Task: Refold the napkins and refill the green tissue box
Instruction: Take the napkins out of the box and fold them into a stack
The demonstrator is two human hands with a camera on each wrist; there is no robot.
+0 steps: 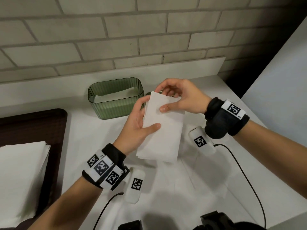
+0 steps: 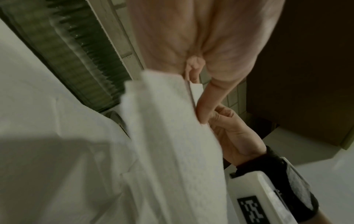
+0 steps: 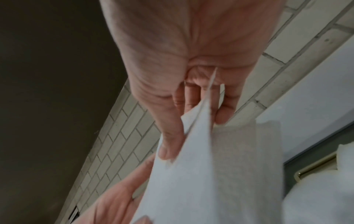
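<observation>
Both hands [image 1: 159,113] pinch the folded white paper napkin [image 1: 162,128]; layers look loose, so it may splay entering the ribbed green box [image 1: 114,103].

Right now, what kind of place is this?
Probably a restaurant or hotel service counter, though that is a guess: a white counter against a brick-tile wall, a green tissue box being refilled, and a stack of napkins on a dark tray.

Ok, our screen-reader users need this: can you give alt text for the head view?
Two hands hold a folded white napkin above a white counter: the left hand grips its side, the right hand pinches its top. Behind it stands a green tissue box with napkins inside; a napkin stack lies at left.
</observation>
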